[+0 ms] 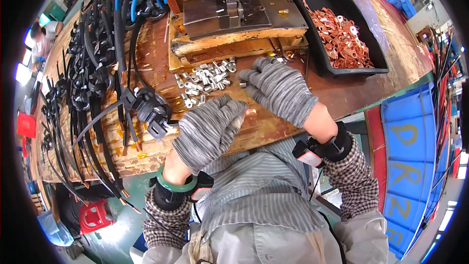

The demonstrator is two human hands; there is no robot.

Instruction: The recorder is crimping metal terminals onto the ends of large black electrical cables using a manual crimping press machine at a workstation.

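From my remote station I record both hands in grey striped gloves at the near side of the bench, below the press. The left hand is palm inward with its fingers curled; a small copper-coloured bit shows at the fingertips, and I cannot tell whether it is a held part or bare skin. The right hand lies further forward, fingers bent and pointing left; a single silver lug sits just at its fingertips, and I cannot confirm a grip on it. The silver lugs lie in a loose heap on the bench, in front of the press, ahead of the left hand and left of the right hand. To the right of the press I note a black tray holding a pile of copper lugs. On the left, black cables cover the bench, with a black coil nearest the left hand. A green ring encircles the left wrist. A blue panel stands at the far right, beyond the bench.
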